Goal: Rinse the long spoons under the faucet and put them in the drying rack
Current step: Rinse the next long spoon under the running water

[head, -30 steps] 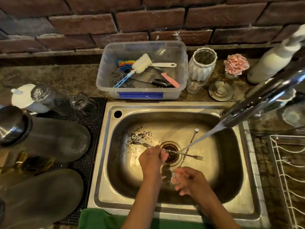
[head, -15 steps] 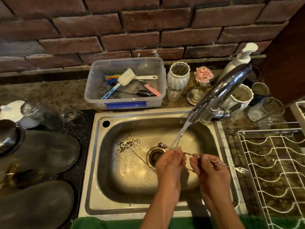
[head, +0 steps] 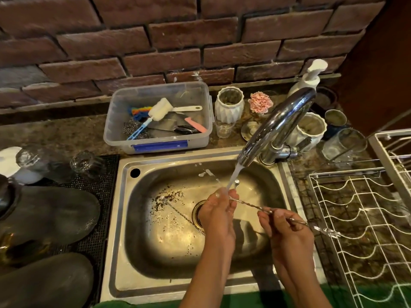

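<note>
Water runs from the chrome faucet [head: 273,127] onto my left hand [head: 219,210], which is closed around the bowl end of a long twisted metal spoon [head: 253,206]. My right hand [head: 282,227] pinches the same spoon further along its shaft; its forked end [head: 329,232] sticks out to the right over the sink's edge. A second long spoon [head: 175,211] lies on the bottom of the steel sink [head: 155,274], left of the drain. A third spoon's tip [head: 237,182] shows just behind my left hand. The white wire drying rack [head: 364,221] stands right of the sink.
Behind the sink a clear plastic tub [head: 160,143] holds brushes, scourers and a knife. White ribbed jars [head: 229,103], a pink flower, a soap pump bottle [head: 308,78] and glasses [head: 343,145] crowd the counter at the back right. Dark plates and upturned glasses [head: 86,161] lie on a black mat at left.
Both hands lifted the spoon from near the drain up into the water stream and toward the right. The head camera swung right, bringing the drying rack into view.
</note>
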A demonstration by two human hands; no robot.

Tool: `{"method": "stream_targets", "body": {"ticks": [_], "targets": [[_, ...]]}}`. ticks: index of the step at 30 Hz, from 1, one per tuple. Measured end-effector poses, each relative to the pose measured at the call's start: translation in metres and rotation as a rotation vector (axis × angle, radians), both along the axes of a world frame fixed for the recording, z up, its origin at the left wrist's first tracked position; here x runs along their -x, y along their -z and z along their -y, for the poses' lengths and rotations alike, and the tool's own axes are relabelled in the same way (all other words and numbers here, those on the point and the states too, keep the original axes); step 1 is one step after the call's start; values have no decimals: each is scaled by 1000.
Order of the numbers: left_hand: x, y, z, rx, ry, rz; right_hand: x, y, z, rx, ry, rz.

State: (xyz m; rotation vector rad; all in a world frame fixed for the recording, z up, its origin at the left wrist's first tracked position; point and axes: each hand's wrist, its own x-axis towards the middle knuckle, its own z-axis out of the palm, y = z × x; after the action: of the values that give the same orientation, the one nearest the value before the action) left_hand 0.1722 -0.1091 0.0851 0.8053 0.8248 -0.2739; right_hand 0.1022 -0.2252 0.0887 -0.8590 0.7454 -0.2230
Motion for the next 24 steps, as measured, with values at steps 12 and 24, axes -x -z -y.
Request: {"method": "stream_targets", "body": {"ticks": [12,24], "targets": [[-8,4,-1,-131,306,50,2,-6,3,-82,35,-22],[-3,2,2,-192,226,65,-6,-16,-3,-203,72,-118]]}}
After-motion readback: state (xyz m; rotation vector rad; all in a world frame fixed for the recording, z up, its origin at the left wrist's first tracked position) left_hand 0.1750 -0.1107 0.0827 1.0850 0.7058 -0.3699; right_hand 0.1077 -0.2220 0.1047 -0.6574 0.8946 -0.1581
